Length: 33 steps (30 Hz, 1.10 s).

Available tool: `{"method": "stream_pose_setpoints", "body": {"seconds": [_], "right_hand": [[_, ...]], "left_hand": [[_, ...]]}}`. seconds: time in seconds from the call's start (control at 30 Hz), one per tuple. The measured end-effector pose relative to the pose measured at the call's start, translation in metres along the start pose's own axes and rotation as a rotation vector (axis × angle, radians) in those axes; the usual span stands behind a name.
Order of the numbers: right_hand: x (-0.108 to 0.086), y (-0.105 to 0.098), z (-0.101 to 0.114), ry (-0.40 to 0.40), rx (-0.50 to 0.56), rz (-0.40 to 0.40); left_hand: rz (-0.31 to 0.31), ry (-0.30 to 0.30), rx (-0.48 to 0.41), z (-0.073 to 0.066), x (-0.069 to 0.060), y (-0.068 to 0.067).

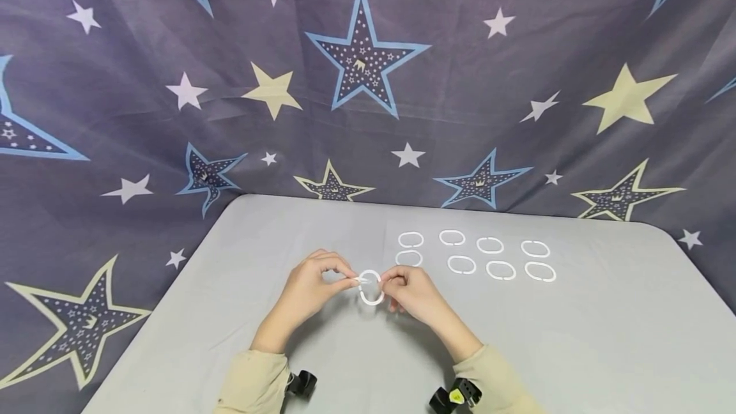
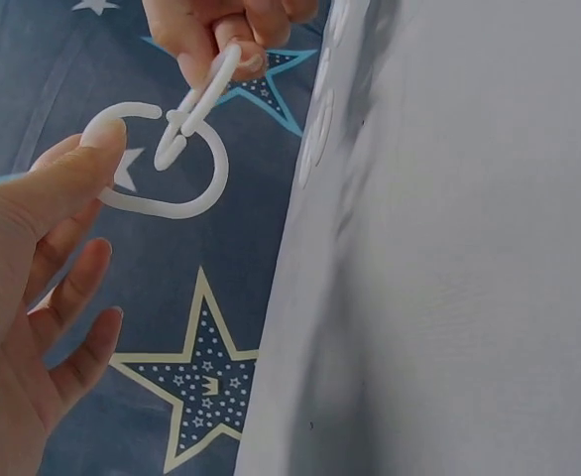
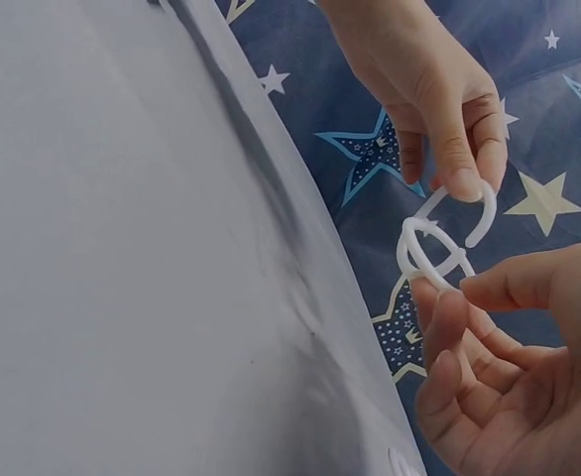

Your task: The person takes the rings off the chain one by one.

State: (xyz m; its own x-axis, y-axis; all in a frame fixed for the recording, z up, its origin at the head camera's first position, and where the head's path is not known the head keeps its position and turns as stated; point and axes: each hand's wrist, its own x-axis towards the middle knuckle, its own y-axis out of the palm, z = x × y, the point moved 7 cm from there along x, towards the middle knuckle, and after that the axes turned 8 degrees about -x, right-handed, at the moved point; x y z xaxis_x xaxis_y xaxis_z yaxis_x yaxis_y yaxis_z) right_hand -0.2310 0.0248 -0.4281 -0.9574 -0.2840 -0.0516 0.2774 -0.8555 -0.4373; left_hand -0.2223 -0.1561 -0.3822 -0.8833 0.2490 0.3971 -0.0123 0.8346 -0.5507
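Note:
Above the table my left hand (image 1: 313, 286) pinches a white oval plastic link (image 2: 216, 178) between thumb and index finger, its small gap showing at the top in the left wrist view. A second white link (image 3: 406, 253) is pinched by my right hand (image 1: 416, 292). The two links cross each other close to the first one's gap. Whether they are fully hooked together I cannot tell. The left hand's other fingers (image 2: 82, 357) are loosely bent, away from the links.
Several more white oval links lie in two rows on the grey table (image 1: 575, 350), behind and to the right of my hands; one is the front-right link (image 1: 540, 281). A star-patterned cloth (image 1: 448, 94) hangs behind the table's far edge.

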Motion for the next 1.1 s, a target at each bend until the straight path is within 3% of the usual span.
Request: {"method": "stream_pose_setpoints", "body": {"seconds": [0.33,1.1], "right_hand": [[-0.002,-0.012,0.005,-0.005,0.018,-0.050],[0.000,-0.021,0.004,0.001,0.041,-0.078]], "left_hand": [[-0.030,0.052,0.039,-0.003,0.000,-0.001],[-0.023,0.081,0.025,-0.005,-0.001,0.003]]}}
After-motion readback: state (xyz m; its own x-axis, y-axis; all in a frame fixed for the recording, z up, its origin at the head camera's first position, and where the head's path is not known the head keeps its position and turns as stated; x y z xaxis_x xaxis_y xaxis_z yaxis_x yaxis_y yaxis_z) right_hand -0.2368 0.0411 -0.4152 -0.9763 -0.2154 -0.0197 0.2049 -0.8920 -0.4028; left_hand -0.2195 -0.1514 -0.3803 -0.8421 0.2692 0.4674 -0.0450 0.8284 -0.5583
